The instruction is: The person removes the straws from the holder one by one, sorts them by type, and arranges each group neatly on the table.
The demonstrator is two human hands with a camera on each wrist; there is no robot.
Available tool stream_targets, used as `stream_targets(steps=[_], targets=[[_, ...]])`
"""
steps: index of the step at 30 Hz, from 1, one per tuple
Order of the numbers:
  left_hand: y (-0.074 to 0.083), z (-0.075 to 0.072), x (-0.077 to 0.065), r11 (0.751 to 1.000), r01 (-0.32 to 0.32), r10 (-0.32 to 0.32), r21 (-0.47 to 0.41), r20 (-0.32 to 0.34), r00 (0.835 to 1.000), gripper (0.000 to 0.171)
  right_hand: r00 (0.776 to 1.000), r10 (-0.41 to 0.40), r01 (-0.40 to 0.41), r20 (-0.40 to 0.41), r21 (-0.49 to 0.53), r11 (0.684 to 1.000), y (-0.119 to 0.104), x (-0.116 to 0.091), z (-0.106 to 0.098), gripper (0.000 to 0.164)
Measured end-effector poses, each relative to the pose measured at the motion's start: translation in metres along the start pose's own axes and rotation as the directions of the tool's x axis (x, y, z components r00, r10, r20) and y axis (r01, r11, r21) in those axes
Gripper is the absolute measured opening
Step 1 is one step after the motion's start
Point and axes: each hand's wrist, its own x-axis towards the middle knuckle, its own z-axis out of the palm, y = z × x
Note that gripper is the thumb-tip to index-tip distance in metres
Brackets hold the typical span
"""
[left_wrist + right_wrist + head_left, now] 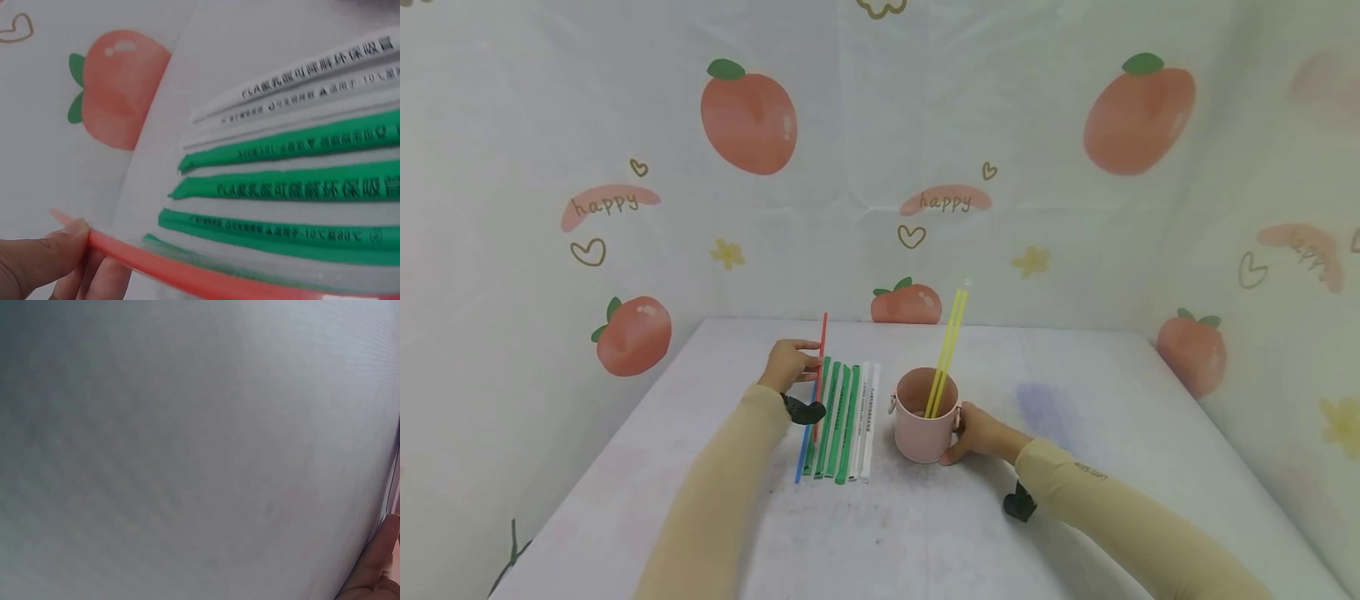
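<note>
In the head view my left hand [792,364] pinches a red straw [824,327] near its upper part. The left wrist view shows the red straw [156,265] in clear wrapping, between thumb and fingers. It slants over a row of straws: a blue straw [802,457] at the left, several green-wrapped straws [849,425] in the middle, white-wrapped straws [869,421] at the right. My right hand [981,433] grips the side of a pink bucket-shaped cup [922,440], thumb low at its front. Two yellow straws [951,333] lean inside the cup. Only fingers [375,556] of this hand show in the right wrist view.
A white table [962,533] carries everything. Behind and beside it hangs a white cloth [842,108] printed with red fruit. A dark, thin, branching thing [512,550] is at the lower left edge. Black wrist cameras sit on both sleeves.
</note>
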Motion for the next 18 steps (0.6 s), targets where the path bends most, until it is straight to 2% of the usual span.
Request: stream_targets(steps=[7,14,18], targets=[[-0.015,-0.006,0.008,0.997,0.064,-0.064,0.044,-0.008,0.998,0.041,1.0,0.0,0.001,0.0,0.009,1.0,0.0,0.0,0.0,0.066],[-0.023,-0.009,0.008,0.992,0.097,-0.095,0.086,-0.021,0.995,0.04,1.0,-0.014,0.014,0.023,-0.033,0.999,0.001,0.0,-0.003,0.073],[-0.026,-0.01,0.008,0.989,0.107,-0.105,0.098,-0.03,0.994,0.04,1.0,0.013,-0.013,0.014,-0.008,1.0,0.001,0.001,-0.002,0.071]])
